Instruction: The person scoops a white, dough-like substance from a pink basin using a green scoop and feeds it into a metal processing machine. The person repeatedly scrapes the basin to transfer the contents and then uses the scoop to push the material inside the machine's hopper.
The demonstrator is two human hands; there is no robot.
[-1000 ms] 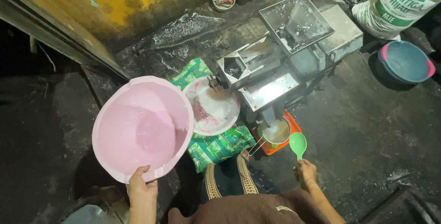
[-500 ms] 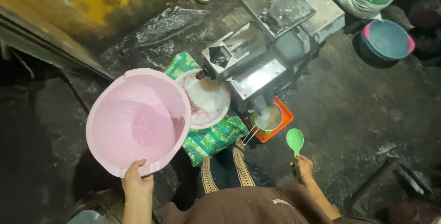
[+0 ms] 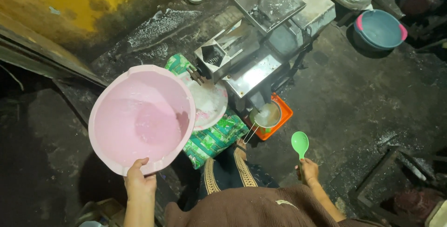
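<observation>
Head view: the left hand [image 3: 139,183] grips the near rim of a pink basin [image 3: 142,117], thumb over the lip and fingers beneath, and holds it up over the dark floor [image 3: 363,101], left of the grinder [image 3: 253,45]. The basin tilts so that its mouth faces up toward the camera; a thin wet film shows inside. Its far right edge overlaps a white bowl [image 3: 209,103] that sits on a green sack [image 3: 216,136] under the grinder's chute.

The right hand [image 3: 307,171] is closed around the handle of a green spoon [image 3: 300,144]. The spoon's long axis runs away from the person, bowl end up and toward the grinder. A small pot [image 3: 266,115] on an orange tray [image 3: 281,115] stands just beyond the spoon's tip and slightly left, so the right hand is the nearer one to it. A blue tub [image 3: 379,29] stands well apart toward the floor's far right corner.
</observation>
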